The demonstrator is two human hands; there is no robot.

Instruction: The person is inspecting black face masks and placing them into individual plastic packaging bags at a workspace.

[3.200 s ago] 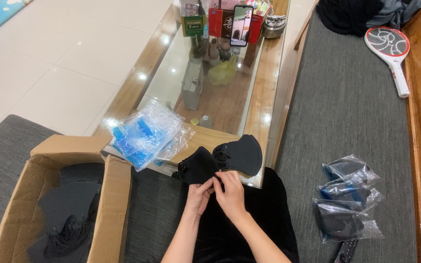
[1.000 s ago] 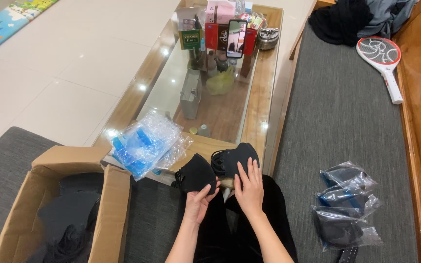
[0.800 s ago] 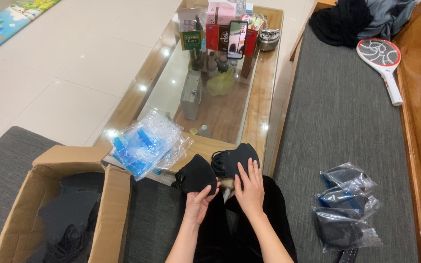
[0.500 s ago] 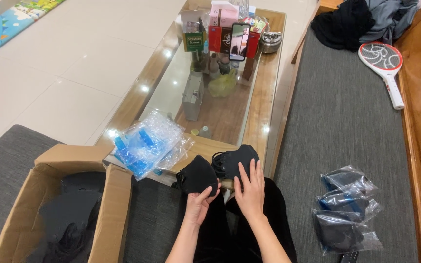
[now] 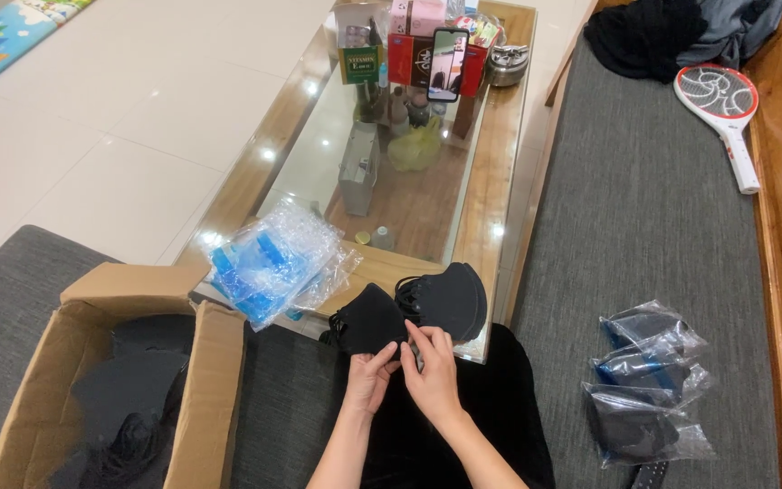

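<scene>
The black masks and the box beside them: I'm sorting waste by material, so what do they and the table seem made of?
The black masks look like soft matte fabric, likely non-woven: they fold and give no shine. The box is plain brown cardboard, with raw flap edges. The table appears to be glossy wood framing a glass top, which reflects lights and shows things beneath.

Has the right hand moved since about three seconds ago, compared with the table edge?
Yes. The right hand has shifted up toward the table edge, onto the black masks.
</scene>
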